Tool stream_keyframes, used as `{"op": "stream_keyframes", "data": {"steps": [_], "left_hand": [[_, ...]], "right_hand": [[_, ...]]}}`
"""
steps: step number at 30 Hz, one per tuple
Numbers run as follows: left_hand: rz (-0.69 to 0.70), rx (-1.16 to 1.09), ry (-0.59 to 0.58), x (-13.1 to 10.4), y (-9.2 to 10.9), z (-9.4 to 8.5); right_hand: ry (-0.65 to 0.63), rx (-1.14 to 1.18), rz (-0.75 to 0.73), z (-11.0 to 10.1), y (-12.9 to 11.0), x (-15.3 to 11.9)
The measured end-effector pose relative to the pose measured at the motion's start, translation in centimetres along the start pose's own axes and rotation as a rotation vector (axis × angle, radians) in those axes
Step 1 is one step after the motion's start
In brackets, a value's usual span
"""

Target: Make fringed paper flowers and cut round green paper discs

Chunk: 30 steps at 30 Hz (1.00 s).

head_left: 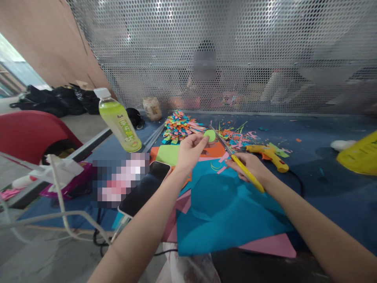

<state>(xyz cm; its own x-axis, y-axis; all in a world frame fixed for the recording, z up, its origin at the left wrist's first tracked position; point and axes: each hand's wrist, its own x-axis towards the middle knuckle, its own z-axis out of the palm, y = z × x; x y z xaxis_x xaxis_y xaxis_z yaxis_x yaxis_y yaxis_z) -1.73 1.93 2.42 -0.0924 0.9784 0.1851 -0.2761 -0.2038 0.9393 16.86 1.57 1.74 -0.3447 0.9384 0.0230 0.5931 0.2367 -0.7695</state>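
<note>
My left hand [194, 147] pinches a small round piece of light green paper [210, 136] between thumb and fingers. Closed around a pair of scissors with yellow handles [247, 173] is my right hand [250, 167]; the blades point up and away, beside the green paper. Under both hands lies a large blue paper sheet [235, 220], with pink and orange sheets partly beneath it. Thin paper strips rest near my right fingers. Behind my left hand stands a cone-shaped figure of fringed coloured paper [176, 127].
Paper scraps [235, 137] are scattered at the back. A yellow glue gun [269, 155] lies to the right, near a yellow object [361, 155]. On the left are a phone [145, 188], a green drink bottle [119, 122], a tissue pack [70, 181] and white cables. A perforated metal panel [250, 39] stands behind.
</note>
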Motion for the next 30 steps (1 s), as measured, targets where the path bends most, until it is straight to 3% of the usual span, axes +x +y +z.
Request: {"op": "stream_keyframes", "data": {"steps": [19,30], "left_hand": [[0.027,-0.043,0.023,0.16,-0.06,-0.28],[0.076,-0.053,0.104,0.41,-0.31,-0.5]], "right_hand": [[-0.051,0.043,0.105,-0.44,-0.83,-0.35],[-0.041,0.064,0.1,-0.24,-0.47,-0.23]]}}
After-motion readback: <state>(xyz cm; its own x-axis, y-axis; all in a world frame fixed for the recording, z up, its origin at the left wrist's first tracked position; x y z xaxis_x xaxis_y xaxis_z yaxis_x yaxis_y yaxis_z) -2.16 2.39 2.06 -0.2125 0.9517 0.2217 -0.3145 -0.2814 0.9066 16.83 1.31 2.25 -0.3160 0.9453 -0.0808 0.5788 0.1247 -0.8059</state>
